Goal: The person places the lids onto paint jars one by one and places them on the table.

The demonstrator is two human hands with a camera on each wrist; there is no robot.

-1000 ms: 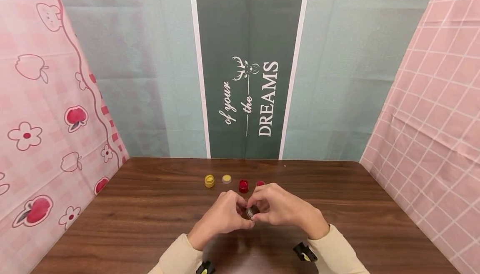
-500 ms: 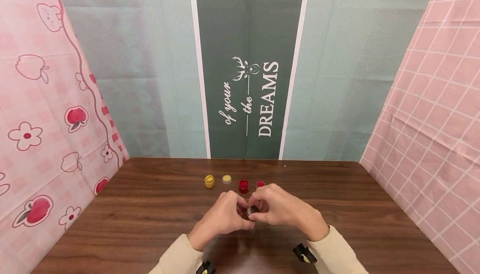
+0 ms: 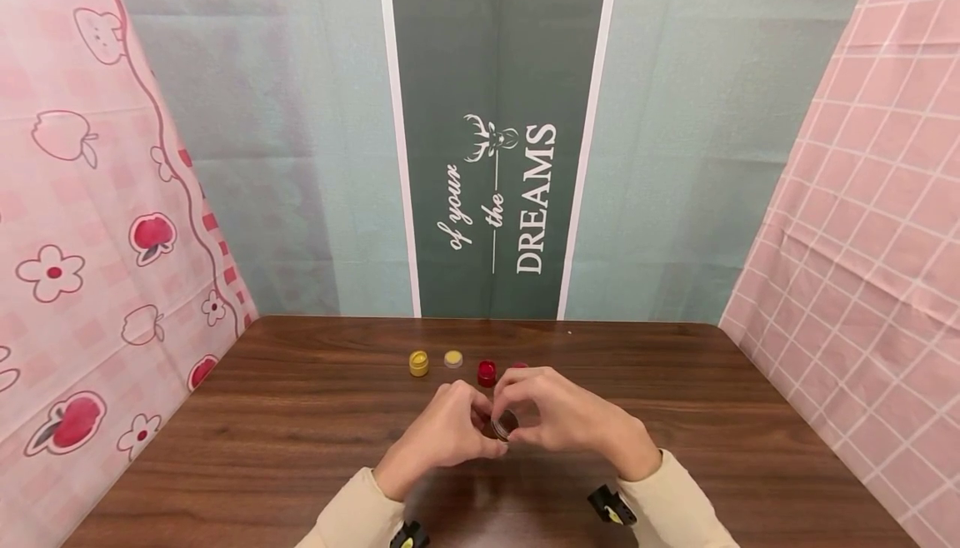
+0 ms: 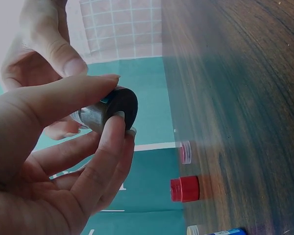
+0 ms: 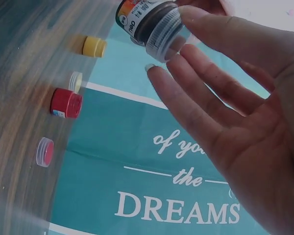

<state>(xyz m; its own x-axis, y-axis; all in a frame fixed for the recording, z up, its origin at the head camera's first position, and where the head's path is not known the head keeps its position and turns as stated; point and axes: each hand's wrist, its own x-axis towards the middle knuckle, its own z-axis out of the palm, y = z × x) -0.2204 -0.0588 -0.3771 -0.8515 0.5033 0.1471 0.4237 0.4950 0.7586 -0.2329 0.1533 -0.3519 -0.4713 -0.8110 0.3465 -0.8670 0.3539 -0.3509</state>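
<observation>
My left hand [image 3: 450, 427] grips a small dark paint jar [image 4: 122, 106] between thumb and fingers, tilted above the table with its base showing in the left wrist view. A clear ridged screw lid [image 5: 162, 35] sits on the jar, facing my right hand [image 3: 558, 416]. The right thumb and fingertips are set loosely round that lid, and the fingers are fairly extended in the right wrist view. Behind the hands stands an uncapped red paint jar [image 3: 487, 374]. A red-lined lid [image 5: 45, 152] lies by it, mostly hidden by the right hand in the head view.
Farther left on the brown wooden table [image 3: 300, 415] stand an uncapped yellow paint jar [image 3: 418, 364] and its yellow-lined lid [image 3: 453, 359]. Curtains enclose the back and both sides: a green one with lettering [image 3: 495, 73] behind, pink cloth [image 3: 862, 198] at the right.
My right hand has turned slightly at the lid, and its fingers have loosened and spread, showing more of the jar top. It covers more of the red-lined lid. The left hand holds still.
</observation>
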